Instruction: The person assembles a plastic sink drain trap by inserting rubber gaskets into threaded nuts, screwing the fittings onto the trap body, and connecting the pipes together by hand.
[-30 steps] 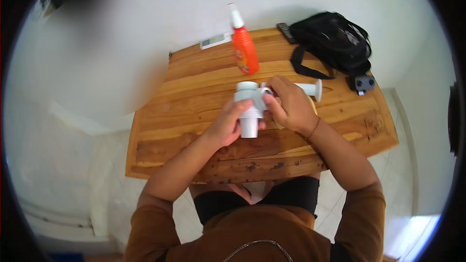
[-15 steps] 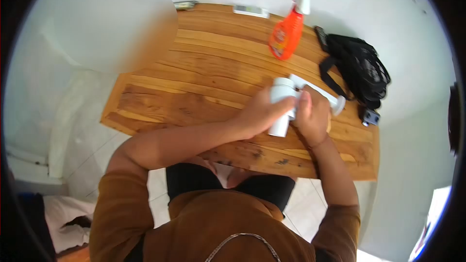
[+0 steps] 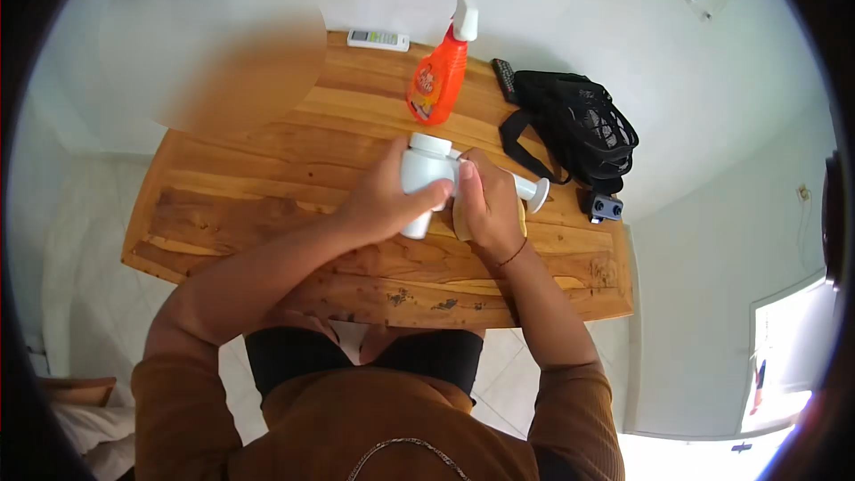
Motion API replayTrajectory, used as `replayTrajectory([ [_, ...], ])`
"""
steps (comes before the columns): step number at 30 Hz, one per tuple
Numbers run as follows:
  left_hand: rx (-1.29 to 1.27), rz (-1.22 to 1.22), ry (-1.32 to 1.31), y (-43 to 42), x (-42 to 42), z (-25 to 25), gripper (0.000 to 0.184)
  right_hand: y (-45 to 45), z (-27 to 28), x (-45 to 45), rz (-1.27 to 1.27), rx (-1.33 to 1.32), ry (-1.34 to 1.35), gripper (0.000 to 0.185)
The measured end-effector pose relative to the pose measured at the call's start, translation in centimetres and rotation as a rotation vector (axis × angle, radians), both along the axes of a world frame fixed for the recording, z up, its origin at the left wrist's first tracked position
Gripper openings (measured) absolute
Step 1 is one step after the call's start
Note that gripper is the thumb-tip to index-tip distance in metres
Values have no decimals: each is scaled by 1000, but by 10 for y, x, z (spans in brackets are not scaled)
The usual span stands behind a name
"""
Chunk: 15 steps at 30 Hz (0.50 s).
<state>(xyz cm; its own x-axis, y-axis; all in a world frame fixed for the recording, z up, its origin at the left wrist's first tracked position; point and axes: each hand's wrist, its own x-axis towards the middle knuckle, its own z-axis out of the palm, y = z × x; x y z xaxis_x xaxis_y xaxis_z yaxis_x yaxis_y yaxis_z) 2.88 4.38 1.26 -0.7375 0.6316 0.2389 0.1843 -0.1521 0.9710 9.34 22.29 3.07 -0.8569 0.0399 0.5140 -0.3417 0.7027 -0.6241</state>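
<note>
A white plastic sink drain trap (image 3: 427,169) is held above the wooden table, with a round capped body, a short tube pointing down and a long pipe ending in a flange (image 3: 538,195) at the right. My left hand (image 3: 383,196) wraps around the body, thumb across its front. My right hand (image 3: 488,205) closes around the pipe side, thumb pointing up, close to the left thumb. Beneath the right palm shows a yellowish piece (image 3: 461,219), perhaps a cloth or sponge; most of it is hidden.
Beyond the hands stands an orange spray bottle (image 3: 438,80) with a white trigger. A white remote (image 3: 378,40) lies along the back edge. To the right are a dark remote (image 3: 504,80), a black mesh bag (image 3: 579,125) and a small camera-like device (image 3: 602,206). The table's front edge (image 3: 427,313) borders my lap.
The whole view has shifted, so the table and its objects appear further left. Both hands keep hold of the drain trap, which looks slightly turned.
</note>
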Motion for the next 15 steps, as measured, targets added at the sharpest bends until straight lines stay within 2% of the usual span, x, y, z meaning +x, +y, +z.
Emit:
replayTrajectory([
  [1,21,71,62,-2,-12,-1,53,13,1,-3,-12,15,-77,41],
  [2,39,142,127,-4,-25,-2,54,28,5,-6,-17,-2,-53,41],
  [3,18,137,154,-8,-37,0,54,42,10,-8,-114,115,49,37],
  [5,166,215,-95,-19,-57,4,50,76,15,-8,-214,311,163,36],
  [6,151,223,-78,-24,-66,5,50,95,17,-6,-210,399,176,42],
  [7,286,148,-201,-29,-74,4,49,114,12,-1,-203,383,185,42],
  [8,424,70,-323,-34,-83,1,47,131,3,4,-135,387,5,49],
  [9,444,38,-377,-37,-96,-7,43,137,-1,7,-67,395,-172,58],
  [10,444,43,-364,-40,-101,-9,43,137,1,8,-61,394,-159,58],
  [12,532,-61,-461,-43,-108,-13,40,136,10,12,-17,316,-386,68],
  [14,560,-48,-460,-43,-112,-17,39,134,16,7,-9,266,-413,64],
  [15,574,-31,-472,-43,-111,-16,39,133,20,8,-34,222,-323,62],
])
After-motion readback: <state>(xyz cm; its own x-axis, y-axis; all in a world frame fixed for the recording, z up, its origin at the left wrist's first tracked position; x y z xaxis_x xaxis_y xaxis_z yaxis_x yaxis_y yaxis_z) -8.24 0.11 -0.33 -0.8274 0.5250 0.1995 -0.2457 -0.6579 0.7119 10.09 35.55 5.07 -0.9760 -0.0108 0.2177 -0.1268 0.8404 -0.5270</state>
